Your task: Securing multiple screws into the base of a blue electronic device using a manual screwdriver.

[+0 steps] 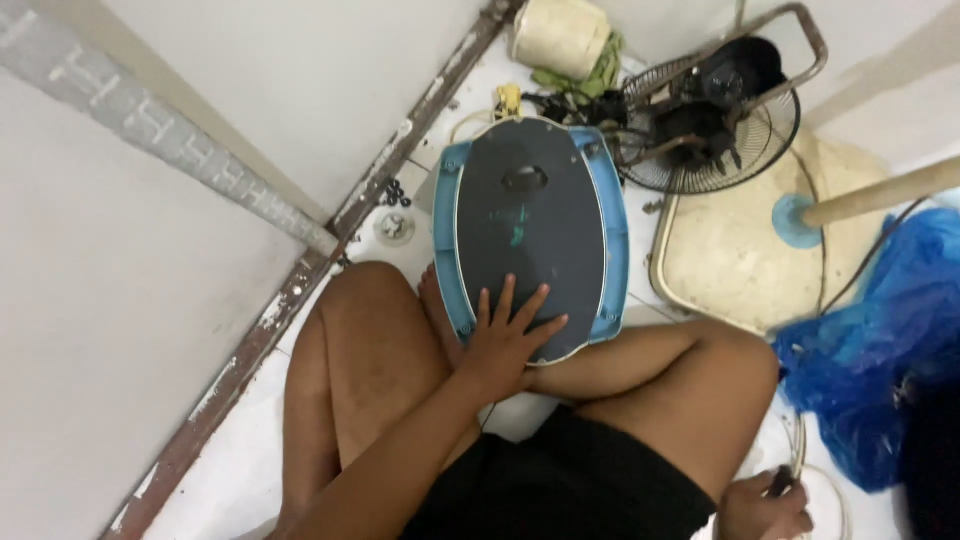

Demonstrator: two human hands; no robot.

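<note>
A fan base (pixel 530 215), oval with a dark underside and a light blue rim, lies upside down on the floor in front of my crossed legs. My left hand (pixel 508 335) rests flat on its near end, fingers spread, holding nothing. My right hand (pixel 765 505), low at the right edge of the view beside my knee, is closed around a dark slim object with a pale cord looping by it; what the object is I cannot make out.
A wire fan guard with a dark motor (pixel 715 110) lies behind the base. A cream fan base with a pole (pixel 740 260) sits right. Blue plastic bag (pixel 880 340) at far right. A white wall with a worn metal floor track (pixel 300 270) stands left.
</note>
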